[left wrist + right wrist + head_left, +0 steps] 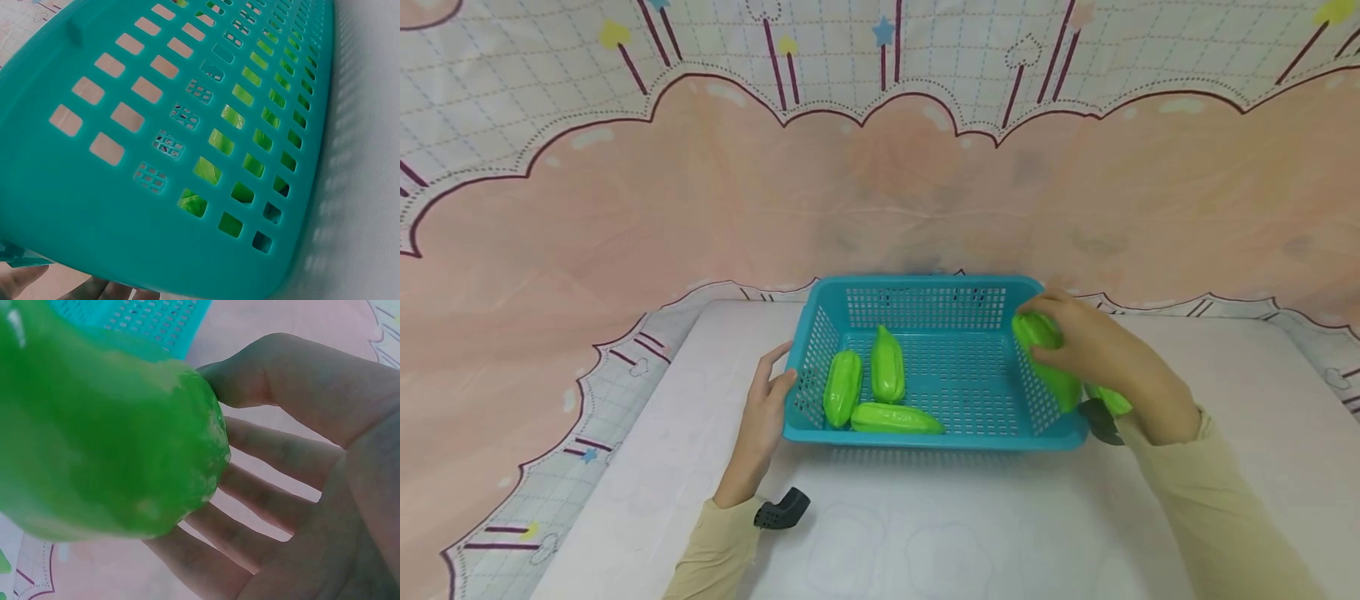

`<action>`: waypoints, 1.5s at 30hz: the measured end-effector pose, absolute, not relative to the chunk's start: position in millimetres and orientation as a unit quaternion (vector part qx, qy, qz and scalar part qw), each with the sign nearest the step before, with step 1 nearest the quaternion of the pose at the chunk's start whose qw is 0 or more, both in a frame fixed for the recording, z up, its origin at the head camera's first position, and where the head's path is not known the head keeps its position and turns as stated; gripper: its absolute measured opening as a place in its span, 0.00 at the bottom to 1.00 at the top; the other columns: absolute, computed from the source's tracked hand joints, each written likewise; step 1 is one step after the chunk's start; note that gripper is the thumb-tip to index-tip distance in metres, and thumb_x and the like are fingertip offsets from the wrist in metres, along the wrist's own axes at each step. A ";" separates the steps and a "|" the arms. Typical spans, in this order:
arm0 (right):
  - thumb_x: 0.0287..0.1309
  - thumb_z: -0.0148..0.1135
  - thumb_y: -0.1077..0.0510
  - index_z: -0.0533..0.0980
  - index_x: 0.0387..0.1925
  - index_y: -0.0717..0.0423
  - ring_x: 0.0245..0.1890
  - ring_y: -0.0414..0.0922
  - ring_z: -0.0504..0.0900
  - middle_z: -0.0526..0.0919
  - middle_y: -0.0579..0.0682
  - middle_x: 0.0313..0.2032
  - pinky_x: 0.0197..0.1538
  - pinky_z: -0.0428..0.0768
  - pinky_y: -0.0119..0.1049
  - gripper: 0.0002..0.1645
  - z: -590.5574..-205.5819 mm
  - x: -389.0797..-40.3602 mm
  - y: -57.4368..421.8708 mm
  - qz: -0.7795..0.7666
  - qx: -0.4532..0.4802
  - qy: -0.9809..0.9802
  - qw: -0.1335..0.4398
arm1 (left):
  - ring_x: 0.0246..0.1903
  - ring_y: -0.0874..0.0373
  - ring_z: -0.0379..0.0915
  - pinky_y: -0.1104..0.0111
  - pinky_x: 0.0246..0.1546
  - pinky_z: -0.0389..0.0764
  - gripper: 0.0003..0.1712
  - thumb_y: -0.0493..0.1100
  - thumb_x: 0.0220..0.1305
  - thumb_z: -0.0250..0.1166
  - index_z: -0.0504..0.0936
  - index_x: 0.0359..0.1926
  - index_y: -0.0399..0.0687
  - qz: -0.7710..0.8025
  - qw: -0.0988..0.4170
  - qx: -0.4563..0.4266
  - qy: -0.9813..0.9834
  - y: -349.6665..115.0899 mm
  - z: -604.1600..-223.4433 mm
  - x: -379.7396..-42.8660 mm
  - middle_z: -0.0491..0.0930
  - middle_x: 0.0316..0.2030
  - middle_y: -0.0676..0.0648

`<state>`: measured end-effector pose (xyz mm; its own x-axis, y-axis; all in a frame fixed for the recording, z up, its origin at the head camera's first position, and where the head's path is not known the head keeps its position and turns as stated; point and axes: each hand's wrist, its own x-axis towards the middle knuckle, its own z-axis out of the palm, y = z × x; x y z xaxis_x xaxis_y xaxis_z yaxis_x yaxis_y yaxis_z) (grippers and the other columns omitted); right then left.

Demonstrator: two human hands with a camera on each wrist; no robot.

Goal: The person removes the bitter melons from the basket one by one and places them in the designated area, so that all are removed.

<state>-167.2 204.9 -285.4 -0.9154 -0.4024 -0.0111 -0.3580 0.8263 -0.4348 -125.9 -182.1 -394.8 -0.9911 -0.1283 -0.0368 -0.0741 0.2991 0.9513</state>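
Observation:
A teal plastic basket (925, 442) with perforated walls stands on the white table. At its left side, my left hand (763, 412) holds the rim; its fingertips show past the basket's edge at the bottom of the left wrist view. Inside lie three bright green, elongated, gourd-shaped vegetables: one upright in view (887, 367), one slanted (843, 387) and one lying crosswise (897, 418). Over the right rim, my right hand (1086, 337) grips another glossy green vegetable (125, 444) by its rounded end, thumb on one side and fingers on the other.
One more green vegetable (1108, 400) lies outside the basket on the right, partly hidden by the right forearm. Dark wrist-camera mounts (782, 509) stick out at both cuffs. A patterned pink and white cloth (880, 192) rises behind the table.

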 end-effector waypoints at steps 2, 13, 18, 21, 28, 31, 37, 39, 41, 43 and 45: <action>0.58 0.67 0.62 0.72 0.62 0.65 0.55 0.62 0.73 0.71 0.66 0.61 0.53 0.78 0.56 0.31 -284.7 -167.1 205.7 -0.215 -0.197 0.955 0.051 | 0.62 0.42 0.69 0.48 0.59 0.68 0.27 0.50 0.79 0.41 0.56 0.76 0.62 -0.588 0.023 0.062 -0.806 -182.5 -394.5 -125.6 0.70 0.66 0.35; 0.56 0.67 0.64 0.72 0.61 0.66 0.65 0.65 0.66 0.68 0.66 0.65 0.62 0.69 0.62 0.30 -283.1 -165.9 224.6 -0.230 -0.221 0.947 0.023 | 0.62 0.42 0.69 0.48 0.59 0.68 0.27 0.49 0.79 0.42 0.56 0.75 0.62 -0.588 0.024 0.065 -0.806 -183.0 -394.1 -126.1 0.71 0.65 0.36; 0.56 0.67 0.65 0.72 0.62 0.66 0.69 0.66 0.62 0.65 0.67 0.68 0.64 0.65 0.63 0.31 -284.3 -167.6 234.9 -0.232 -0.219 0.947 0.021 | 0.61 0.42 0.70 0.49 0.58 0.68 0.27 0.50 0.79 0.42 0.56 0.76 0.62 -0.589 0.022 0.063 -0.805 -182.9 -393.2 -125.7 0.71 0.65 0.36; 0.57 0.67 0.64 0.71 0.63 0.66 0.67 0.67 0.63 0.65 0.67 0.67 0.63 0.66 0.64 0.32 -285.3 -169.4 240.9 -0.233 -0.208 0.949 0.028 | 0.61 0.42 0.70 0.49 0.59 0.68 0.27 0.50 0.79 0.42 0.56 0.76 0.61 -0.592 0.022 0.062 -0.804 -183.0 -393.4 -126.1 0.71 0.65 0.36; 0.57 0.66 0.64 0.71 0.62 0.68 0.59 0.66 0.69 0.69 0.66 0.62 0.58 0.71 0.64 0.31 -289.9 -173.3 258.0 -0.218 -0.191 0.956 0.033 | 0.58 0.43 0.73 0.55 0.54 0.71 0.27 0.49 0.79 0.42 0.56 0.76 0.59 -0.587 0.030 0.057 -0.807 -181.8 -393.6 -126.2 0.73 0.63 0.35; 0.57 0.66 0.63 0.70 0.62 0.67 0.57 0.64 0.71 0.69 0.66 0.62 0.56 0.73 0.63 0.31 -291.5 -173.8 262.2 -0.218 -0.180 0.958 0.042 | 0.58 0.42 0.73 0.56 0.53 0.72 0.27 0.49 0.79 0.42 0.57 0.75 0.58 -0.586 0.033 0.055 -0.808 -181.9 -393.8 -125.9 0.73 0.63 0.34; 0.57 0.67 0.63 0.71 0.61 0.68 0.56 0.64 0.72 0.70 0.67 0.60 0.56 0.72 0.64 0.31 -296.1 -175.1 273.3 -0.217 -0.184 0.958 0.037 | 0.57 0.43 0.74 0.58 0.51 0.74 0.27 0.50 0.79 0.42 0.57 0.75 0.60 -0.585 0.032 0.058 -0.809 -181.6 -393.4 -125.4 0.74 0.62 0.35; 0.57 0.67 0.64 0.71 0.61 0.68 0.56 0.65 0.72 0.71 0.68 0.59 0.56 0.71 0.64 0.30 -298.7 -176.2 278.2 -0.218 -0.188 0.957 0.035 | 0.56 0.43 0.75 0.59 0.50 0.74 0.27 0.49 0.79 0.42 0.57 0.75 0.60 -0.585 0.032 0.059 -0.808 -181.2 -393.4 -125.5 0.75 0.62 0.35; 0.57 0.67 0.64 0.71 0.60 0.68 0.57 0.65 0.72 0.71 0.68 0.59 0.56 0.71 0.64 0.30 -300.7 -177.1 281.7 -0.218 -0.189 0.957 0.037 | 0.55 0.44 0.75 0.60 0.50 0.75 0.27 0.49 0.79 0.42 0.57 0.75 0.60 -0.584 0.033 0.059 -0.809 -180.8 -392.7 -124.8 0.75 0.62 0.35; 0.57 0.67 0.64 0.71 0.61 0.69 0.59 0.67 0.70 0.71 0.69 0.60 0.57 0.70 0.65 0.30 -303.2 -178.3 286.0 -0.216 -0.188 0.957 0.042 | 0.55 0.43 0.75 0.60 0.49 0.74 0.27 0.50 0.79 0.42 0.57 0.75 0.60 -0.585 0.033 0.059 -0.808 -180.8 -392.5 -124.5 0.75 0.61 0.35; 0.58 0.67 0.64 0.70 0.61 0.70 0.61 0.69 0.68 0.70 0.71 0.60 0.59 0.68 0.67 0.30 -305.5 -179.1 290.0 -0.216 -0.184 0.958 0.049 | 0.55 0.43 0.75 0.59 0.50 0.75 0.27 0.49 0.79 0.42 0.57 0.75 0.59 -0.587 0.031 0.058 -0.807 -180.8 -392.2 -123.9 0.74 0.62 0.35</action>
<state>-179.1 290.0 -305.5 -0.9274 -0.3739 -0.0138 -0.3317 0.8386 -0.4321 -123.9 -180.8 -392.2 -0.9914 -0.1297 -0.0184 -0.0574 0.3036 0.9511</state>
